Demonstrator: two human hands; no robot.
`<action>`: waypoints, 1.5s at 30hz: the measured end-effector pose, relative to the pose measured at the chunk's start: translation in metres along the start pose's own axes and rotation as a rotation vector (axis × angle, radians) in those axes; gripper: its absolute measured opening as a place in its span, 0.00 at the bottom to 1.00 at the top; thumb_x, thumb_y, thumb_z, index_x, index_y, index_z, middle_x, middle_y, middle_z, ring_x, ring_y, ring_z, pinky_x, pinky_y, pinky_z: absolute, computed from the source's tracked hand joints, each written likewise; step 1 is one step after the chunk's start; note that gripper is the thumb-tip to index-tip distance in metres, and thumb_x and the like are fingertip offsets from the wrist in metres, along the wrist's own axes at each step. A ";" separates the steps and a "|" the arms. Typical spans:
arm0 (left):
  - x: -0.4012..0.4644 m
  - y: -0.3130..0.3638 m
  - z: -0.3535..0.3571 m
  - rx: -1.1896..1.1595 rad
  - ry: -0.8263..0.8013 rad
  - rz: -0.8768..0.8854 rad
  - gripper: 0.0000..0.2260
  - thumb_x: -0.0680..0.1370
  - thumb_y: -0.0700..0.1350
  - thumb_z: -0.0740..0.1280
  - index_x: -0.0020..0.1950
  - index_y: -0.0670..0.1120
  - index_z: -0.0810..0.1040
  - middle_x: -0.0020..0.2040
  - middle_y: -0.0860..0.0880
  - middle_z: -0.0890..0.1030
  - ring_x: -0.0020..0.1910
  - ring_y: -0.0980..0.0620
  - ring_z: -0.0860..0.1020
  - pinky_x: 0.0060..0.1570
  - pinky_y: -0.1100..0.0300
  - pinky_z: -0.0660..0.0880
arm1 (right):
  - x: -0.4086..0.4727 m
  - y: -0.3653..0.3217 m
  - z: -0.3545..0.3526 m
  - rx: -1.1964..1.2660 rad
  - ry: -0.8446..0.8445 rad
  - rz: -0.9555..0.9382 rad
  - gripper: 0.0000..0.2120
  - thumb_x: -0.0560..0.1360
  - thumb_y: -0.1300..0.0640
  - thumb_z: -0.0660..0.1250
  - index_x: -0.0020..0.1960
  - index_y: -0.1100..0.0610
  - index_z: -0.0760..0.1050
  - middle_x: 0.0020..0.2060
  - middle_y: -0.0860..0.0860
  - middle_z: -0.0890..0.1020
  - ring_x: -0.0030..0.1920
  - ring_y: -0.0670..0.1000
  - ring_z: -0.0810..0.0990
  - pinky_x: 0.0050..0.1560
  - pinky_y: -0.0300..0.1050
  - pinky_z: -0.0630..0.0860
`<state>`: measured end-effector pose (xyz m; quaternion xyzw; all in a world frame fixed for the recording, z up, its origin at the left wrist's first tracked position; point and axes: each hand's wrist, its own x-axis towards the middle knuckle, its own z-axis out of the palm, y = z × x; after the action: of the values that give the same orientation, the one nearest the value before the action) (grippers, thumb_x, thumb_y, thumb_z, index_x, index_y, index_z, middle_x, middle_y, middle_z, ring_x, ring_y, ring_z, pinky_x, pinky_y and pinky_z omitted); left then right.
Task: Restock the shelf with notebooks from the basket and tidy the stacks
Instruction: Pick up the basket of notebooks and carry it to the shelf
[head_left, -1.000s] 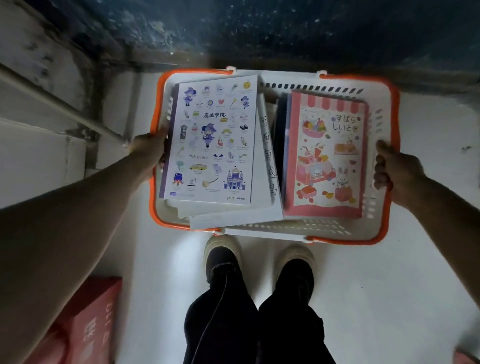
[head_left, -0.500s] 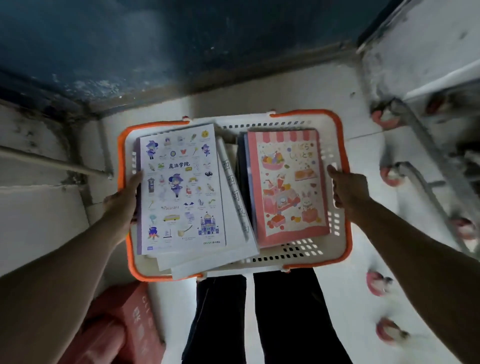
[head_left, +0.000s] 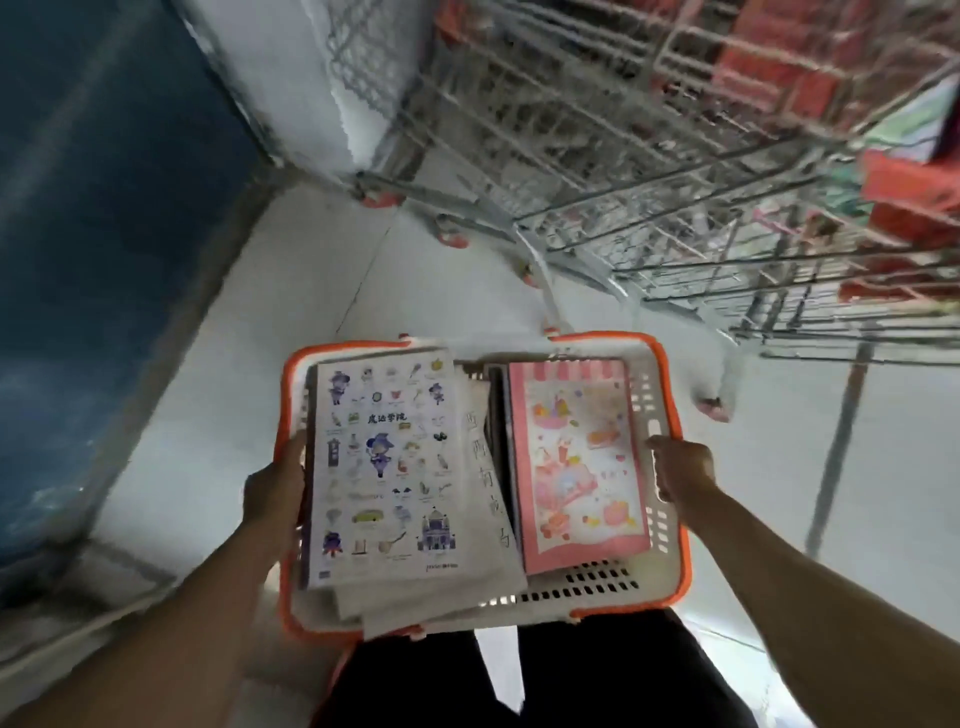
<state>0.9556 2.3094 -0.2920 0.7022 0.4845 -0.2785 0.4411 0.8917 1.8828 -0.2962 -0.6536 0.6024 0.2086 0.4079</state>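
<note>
I carry a white basket with an orange rim in front of my waist. My left hand grips its left side and my right hand grips its right side. Inside lie stacks of notebooks: a white one with purple witch stickers on top at the left, a white one with black characters under it, and a pink illustrated one at the right. Dark notebook edges show between the stacks. No shelf of notebooks shows clearly.
A row of nested wire shopping carts with red wheels and red goods fills the upper right. A blue wall runs along the left. White floor stretches ahead between them. My dark trousers show below the basket.
The view has swung up and to the right, bringing the wire carts into sight. The basket stays gripped in both hands and sits lower in the frame. The notebooks have not shifted.
</note>
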 end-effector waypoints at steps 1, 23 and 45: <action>-0.022 0.012 0.019 0.058 -0.026 0.040 0.26 0.74 0.65 0.65 0.37 0.41 0.74 0.33 0.42 0.76 0.30 0.45 0.74 0.30 0.59 0.68 | 0.002 0.020 -0.029 0.061 0.015 0.036 0.13 0.74 0.60 0.66 0.31 0.58 0.70 0.21 0.52 0.66 0.20 0.49 0.63 0.26 0.41 0.60; -0.448 0.006 0.736 0.750 -0.400 0.408 0.23 0.69 0.68 0.64 0.35 0.47 0.72 0.28 0.47 0.70 0.25 0.49 0.68 0.29 0.59 0.63 | 0.266 0.378 -0.648 0.732 0.420 0.423 0.13 0.73 0.53 0.71 0.38 0.61 0.74 0.22 0.53 0.68 0.22 0.51 0.65 0.26 0.38 0.62; -0.849 -0.076 1.339 0.935 -0.467 0.692 0.19 0.76 0.61 0.64 0.36 0.46 0.69 0.25 0.49 0.67 0.21 0.51 0.63 0.25 0.63 0.59 | 0.565 0.592 -1.142 1.093 0.429 0.555 0.17 0.75 0.56 0.71 0.32 0.59 0.68 0.25 0.54 0.67 0.24 0.50 0.63 0.26 0.40 0.59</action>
<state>0.6150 0.7602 -0.2341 0.8577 -0.0534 -0.4483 0.2460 0.1811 0.6726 -0.2317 -0.1988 0.8363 -0.1655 0.4834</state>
